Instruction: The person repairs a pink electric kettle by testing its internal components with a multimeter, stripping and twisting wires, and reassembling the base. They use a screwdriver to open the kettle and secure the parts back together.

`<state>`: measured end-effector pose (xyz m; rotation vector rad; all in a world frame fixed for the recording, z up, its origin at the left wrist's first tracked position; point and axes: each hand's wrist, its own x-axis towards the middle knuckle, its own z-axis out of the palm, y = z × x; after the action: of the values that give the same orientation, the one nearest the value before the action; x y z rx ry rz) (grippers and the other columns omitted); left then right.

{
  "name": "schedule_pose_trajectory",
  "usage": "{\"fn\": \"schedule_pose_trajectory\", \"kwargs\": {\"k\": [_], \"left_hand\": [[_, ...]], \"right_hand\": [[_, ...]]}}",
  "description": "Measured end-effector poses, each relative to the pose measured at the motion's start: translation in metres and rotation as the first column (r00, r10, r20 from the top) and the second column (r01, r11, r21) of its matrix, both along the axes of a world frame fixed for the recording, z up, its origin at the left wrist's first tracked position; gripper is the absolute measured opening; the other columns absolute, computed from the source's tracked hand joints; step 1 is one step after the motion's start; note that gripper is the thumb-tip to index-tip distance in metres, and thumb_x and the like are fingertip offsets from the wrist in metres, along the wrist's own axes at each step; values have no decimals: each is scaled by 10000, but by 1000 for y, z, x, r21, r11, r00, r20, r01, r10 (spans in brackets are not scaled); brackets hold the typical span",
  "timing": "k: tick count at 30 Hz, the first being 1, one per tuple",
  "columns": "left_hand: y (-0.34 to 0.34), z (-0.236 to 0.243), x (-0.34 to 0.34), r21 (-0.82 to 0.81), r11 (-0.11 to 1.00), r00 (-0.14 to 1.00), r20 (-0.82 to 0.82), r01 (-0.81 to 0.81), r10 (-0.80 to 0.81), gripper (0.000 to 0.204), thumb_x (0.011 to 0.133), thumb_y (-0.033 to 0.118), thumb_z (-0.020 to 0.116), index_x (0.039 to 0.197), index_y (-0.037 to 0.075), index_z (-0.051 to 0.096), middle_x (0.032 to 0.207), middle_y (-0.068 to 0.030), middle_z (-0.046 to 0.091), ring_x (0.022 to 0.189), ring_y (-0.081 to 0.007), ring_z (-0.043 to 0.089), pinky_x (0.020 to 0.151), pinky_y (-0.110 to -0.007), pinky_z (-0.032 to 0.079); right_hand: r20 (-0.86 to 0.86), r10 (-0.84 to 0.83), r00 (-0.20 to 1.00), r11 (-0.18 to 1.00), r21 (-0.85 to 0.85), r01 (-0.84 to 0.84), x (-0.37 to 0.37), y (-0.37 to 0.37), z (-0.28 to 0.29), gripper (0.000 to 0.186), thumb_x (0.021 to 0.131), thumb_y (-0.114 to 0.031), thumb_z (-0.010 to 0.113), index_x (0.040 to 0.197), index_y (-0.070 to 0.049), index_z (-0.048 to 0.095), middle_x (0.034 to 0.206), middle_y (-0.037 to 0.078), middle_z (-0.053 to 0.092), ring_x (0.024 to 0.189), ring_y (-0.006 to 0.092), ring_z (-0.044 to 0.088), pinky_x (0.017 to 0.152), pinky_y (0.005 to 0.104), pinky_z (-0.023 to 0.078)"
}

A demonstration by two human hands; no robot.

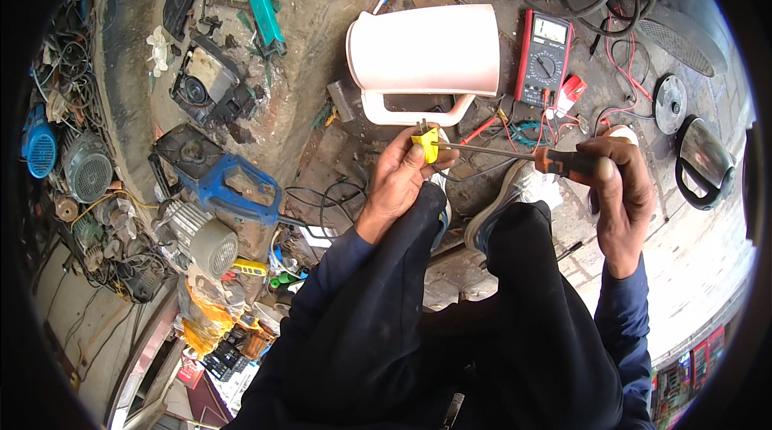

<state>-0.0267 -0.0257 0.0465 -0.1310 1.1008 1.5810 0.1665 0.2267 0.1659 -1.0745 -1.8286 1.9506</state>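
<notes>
- Left hand [400,176] grips the yellow plug [426,143]; keep it pinched steady.
- Right hand [615,181] clenches the screwdriver [515,155]; seat the tip squarely, turn without slipping.

Bright even daylight, soft shadows; sharp centre, fisheye-bent edges, black corners

Red multimeter [544,57] with pale rectangular screen [551,29] lies right of the jug; no packages.
</notes>
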Motion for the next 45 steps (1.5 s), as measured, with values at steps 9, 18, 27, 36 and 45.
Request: {"fn": "schedule_pose_trajectory", "kwargs": {"k": [9,18,27,36,45], "left_hand": [[-1,-2,0,5,1000,999,-30,27,-27,487,1099,257,564,1487,-24,472,1386,-189,624,1250,-329,657,1108,-514,529],[0,-3,1,8,1000,999,-25,27,-27,481,1096,252,571,1475,-29,479,1355,-190,637,1246,-326,658,1097,-487,543],[1,-2,3,6,1000,999,-40,26,-25,462,1098,238,568,1467,-28,488,1344,-174,638,1236,-329,663,1105,-494,529],[1,-3,3,2,1000,999,-31,32,-31,463,1091,240,583,1462,-22,493,1349,-166,636,1243,-317,657,1105,-495,526],[1,-4,4,-8,999,997,-60,41,-41,467,1092,245,585,1469,-11,483,1307,-151,625,1209,-329,678,1061,-464,539]], "right_hand": [[190,-56,980,985,-152,86,21,-11,-5,304,1064,-209,639,1265,17,609,1199,65,646,940,91,598,825,236,484],[203,-54,978,998,-7,57,31,-8,-17,365,1045,-247,677,1304,-3,597,1256,94,645,1030,146,616,895,285,507],[100,-158,982,987,-4,160,36,-12,-27,426,1032,-250,689,1356,3,578,1283,93,672,892,81,578,788,240,471],[173,-96,980,995,48,89,41,-9,-28,380,1053,-286,659,1300,-2,604,1235,76,693,832,76,601,706,225,481],[200,-190,961,977,-57,205,31,-7,-32,258,1058,-201,628,1223,-2,628,1125,75,691,772,69,577,681,233,473]]}}
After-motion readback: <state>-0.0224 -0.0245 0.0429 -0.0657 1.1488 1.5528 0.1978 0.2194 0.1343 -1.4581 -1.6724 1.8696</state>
